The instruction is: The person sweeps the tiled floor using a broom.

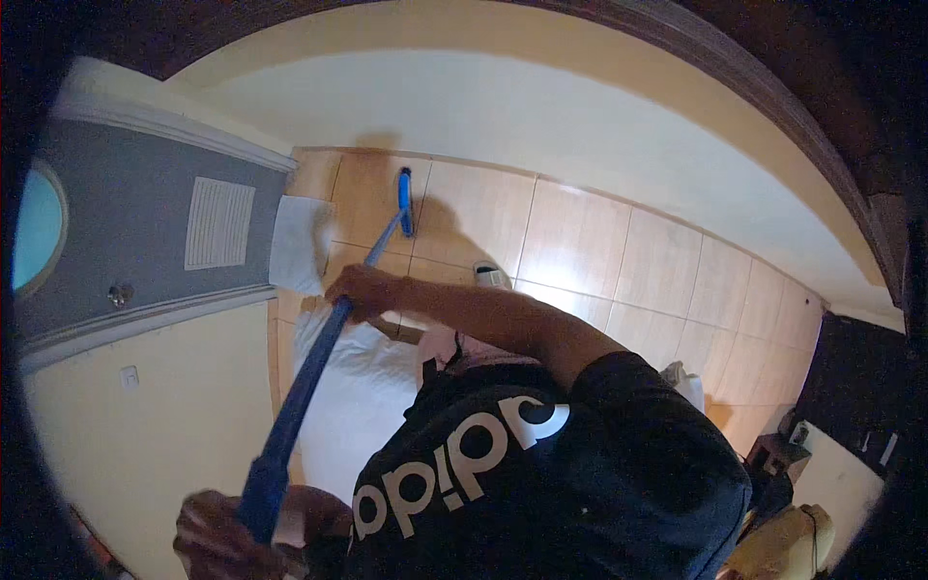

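Observation:
A broom with a blue handle [307, 387] slants from the lower left up to the tiled floor. Its narrow blue head [405, 203] rests on the tiles close to the far wall; the bristles are hard to make out. My right hand [365, 292] reaches across my body and is closed round the lower part of the handle. At the lower left, my left hand [227, 536] grips the thick top end of the handle, slightly blurred.
A grey door [145, 213] with a vent stands at the left, a white mat [302, 244] before it. White fabric [358, 396] lies by my left side. My shoe [490, 275] shows on the tiles [570, 232]. Dark furniture [846, 387] and several objects stand at the right.

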{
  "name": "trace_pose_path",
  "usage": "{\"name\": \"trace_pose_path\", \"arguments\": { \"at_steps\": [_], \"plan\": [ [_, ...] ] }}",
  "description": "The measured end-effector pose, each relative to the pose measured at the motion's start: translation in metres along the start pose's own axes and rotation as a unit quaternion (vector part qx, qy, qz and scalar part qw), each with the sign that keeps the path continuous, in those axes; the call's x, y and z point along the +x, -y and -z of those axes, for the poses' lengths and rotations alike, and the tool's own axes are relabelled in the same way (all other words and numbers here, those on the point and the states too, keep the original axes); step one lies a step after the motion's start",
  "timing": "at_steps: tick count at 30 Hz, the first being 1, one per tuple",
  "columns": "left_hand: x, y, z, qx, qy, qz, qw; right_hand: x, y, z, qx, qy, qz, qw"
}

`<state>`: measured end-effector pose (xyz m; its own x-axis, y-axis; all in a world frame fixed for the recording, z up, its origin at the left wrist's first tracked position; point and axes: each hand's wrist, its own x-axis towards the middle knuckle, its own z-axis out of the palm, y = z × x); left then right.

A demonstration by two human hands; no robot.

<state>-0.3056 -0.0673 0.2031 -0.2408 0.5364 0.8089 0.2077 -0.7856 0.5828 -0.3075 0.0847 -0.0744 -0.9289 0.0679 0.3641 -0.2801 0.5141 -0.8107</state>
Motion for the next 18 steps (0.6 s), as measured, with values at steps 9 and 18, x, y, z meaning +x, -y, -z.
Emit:
{"name": "trace_pose_path", "arguments": {
  "at_steps": [9,18],
  "plan": [
    [0.015,0.103,0.032,-0.091,-0.035,0.074,0.992,-0.071,-0.035,0.041,-0.052,0.004,-0.151,0.987],
    [0.054,0.099,0.157,-0.268,0.144,0.068,0.950,0.021,-0.032,0.019,-0.120,-0.059,-0.092,0.987]
  ]
}}
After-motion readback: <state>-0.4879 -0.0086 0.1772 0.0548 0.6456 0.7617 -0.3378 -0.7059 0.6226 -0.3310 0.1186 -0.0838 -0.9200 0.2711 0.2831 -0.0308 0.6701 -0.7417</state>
